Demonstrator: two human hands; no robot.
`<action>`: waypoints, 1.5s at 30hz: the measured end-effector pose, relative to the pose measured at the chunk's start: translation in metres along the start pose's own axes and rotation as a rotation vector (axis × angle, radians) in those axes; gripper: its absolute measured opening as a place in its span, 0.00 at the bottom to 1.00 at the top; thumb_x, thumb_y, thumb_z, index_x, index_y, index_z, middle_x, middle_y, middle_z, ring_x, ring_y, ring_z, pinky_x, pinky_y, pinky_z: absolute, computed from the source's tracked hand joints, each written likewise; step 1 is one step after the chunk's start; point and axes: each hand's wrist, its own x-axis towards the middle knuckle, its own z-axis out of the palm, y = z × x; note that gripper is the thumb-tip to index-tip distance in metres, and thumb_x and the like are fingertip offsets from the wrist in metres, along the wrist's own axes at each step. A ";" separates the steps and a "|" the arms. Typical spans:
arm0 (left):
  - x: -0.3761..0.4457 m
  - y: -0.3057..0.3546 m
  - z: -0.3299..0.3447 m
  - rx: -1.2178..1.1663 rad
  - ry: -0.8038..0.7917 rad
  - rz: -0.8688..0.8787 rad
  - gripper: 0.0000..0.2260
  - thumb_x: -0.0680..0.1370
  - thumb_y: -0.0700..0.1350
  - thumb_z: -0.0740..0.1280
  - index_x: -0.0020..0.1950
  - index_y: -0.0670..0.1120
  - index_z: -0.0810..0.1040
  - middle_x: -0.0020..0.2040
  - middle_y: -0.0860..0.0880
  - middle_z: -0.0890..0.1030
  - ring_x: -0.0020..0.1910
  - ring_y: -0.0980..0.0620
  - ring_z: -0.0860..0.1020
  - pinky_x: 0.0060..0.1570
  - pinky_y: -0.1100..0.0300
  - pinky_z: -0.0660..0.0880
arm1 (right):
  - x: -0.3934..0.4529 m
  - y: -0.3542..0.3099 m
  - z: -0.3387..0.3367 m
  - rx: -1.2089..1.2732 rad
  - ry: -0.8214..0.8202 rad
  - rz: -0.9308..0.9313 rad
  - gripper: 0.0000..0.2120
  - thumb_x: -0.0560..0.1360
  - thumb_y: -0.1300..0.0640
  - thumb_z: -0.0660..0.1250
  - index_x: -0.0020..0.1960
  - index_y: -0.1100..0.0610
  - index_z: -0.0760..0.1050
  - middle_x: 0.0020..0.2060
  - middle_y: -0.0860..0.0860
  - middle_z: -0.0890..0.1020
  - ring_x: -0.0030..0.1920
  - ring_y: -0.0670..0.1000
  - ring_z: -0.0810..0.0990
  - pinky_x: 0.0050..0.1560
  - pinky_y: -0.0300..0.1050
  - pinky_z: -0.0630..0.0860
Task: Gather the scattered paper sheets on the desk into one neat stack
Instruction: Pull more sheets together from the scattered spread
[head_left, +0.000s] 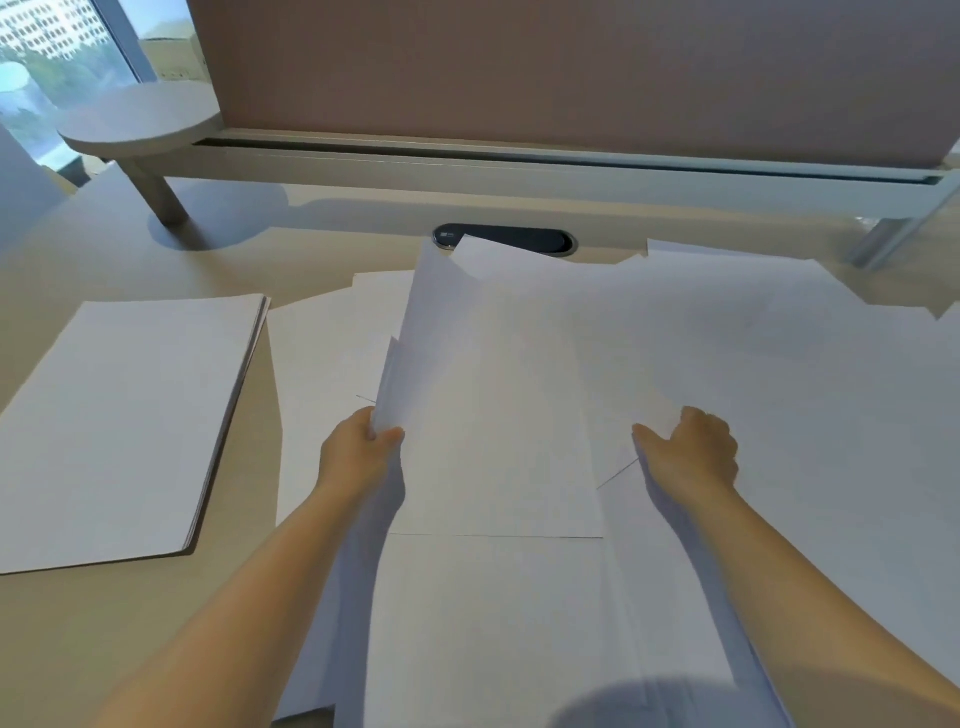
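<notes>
Near edge: loose sheets (493, 623) overlap from the front of the desk (104, 649) outward, nothing squared.
Left hand (358, 447): pinches the lower corner of a small raised bundle (441, 353), several sheets fanned.
Right hand (691, 452): fingers curled down on the loose paper, thumb out; can't tell if it actually grips a sheet.
Done: one tidy stack (124, 415) on the left, edges roughly aligned.
Left: most of the work, I'd say. Sheets spread centre to far right (779, 338).
Far: cable grommet (514, 239) partly covered by paper; raised shelf (519, 171) and divider panel (571, 67) behind.
Room: bare desk between stack and spread, also front left.
</notes>
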 end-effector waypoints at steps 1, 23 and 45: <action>0.000 0.002 0.002 -0.010 -0.010 -0.002 0.01 0.78 0.40 0.61 0.49 0.44 0.71 0.45 0.46 0.75 0.46 0.45 0.72 0.43 0.57 0.66 | 0.001 0.001 0.000 0.042 0.006 0.020 0.27 0.73 0.50 0.64 0.66 0.64 0.66 0.64 0.61 0.70 0.64 0.63 0.69 0.65 0.57 0.68; 0.015 0.010 -0.009 -0.137 0.119 -0.088 0.05 0.80 0.41 0.60 0.47 0.41 0.71 0.43 0.44 0.74 0.47 0.45 0.70 0.48 0.56 0.64 | 0.026 -0.012 -0.009 0.413 -0.179 0.000 0.19 0.76 0.69 0.58 0.28 0.60 0.63 0.27 0.56 0.72 0.31 0.57 0.74 0.36 0.46 0.77; 0.032 0.004 -0.019 0.014 -0.039 -0.101 0.10 0.72 0.36 0.67 0.52 0.37 0.73 0.46 0.42 0.78 0.47 0.42 0.75 0.44 0.55 0.72 | -0.022 -0.047 0.028 0.635 -0.431 0.054 0.15 0.72 0.70 0.66 0.58 0.72 0.73 0.58 0.64 0.78 0.59 0.62 0.77 0.66 0.54 0.71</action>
